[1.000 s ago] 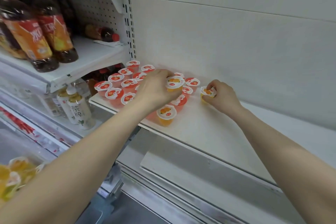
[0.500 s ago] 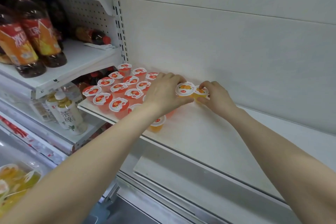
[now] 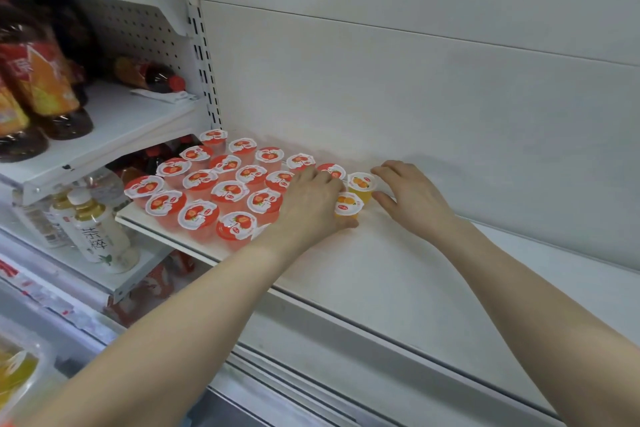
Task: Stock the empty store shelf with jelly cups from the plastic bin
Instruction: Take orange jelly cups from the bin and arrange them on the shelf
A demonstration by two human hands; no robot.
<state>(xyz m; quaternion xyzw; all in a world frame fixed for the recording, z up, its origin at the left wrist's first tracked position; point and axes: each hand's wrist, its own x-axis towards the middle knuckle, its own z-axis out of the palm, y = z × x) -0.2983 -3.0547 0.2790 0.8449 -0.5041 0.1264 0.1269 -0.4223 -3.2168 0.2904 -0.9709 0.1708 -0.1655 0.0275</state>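
Several red-lidded jelly cups [image 3: 229, 191] stand in rows at the left end of the white shelf [image 3: 398, 274]. Two orange jelly cups stand at the right end of that group. My left hand [image 3: 311, 206] curls over the nearer orange jelly cup [image 3: 348, 205], thumb under its front side. The farther orange cup [image 3: 362, 184] stands upright by the back wall. My right hand [image 3: 414, 199] rests just right of it, fingers loosely spread and holding nothing. The plastic bin [image 3: 15, 378] with orange cups shows at the bottom left corner.
The shelf runs bare to the right of my hands, with a white back wall behind. Left of it, dark drink bottles [image 3: 38, 94] stand on an upper shelf and pale tea bottles [image 3: 100, 236] on a lower one. A slotted upright [image 3: 207, 80] divides the bays.
My right hand set its orange cup down by the back wall and let go. My left hand carried its orange cup rightward and lowered it in front of that one.
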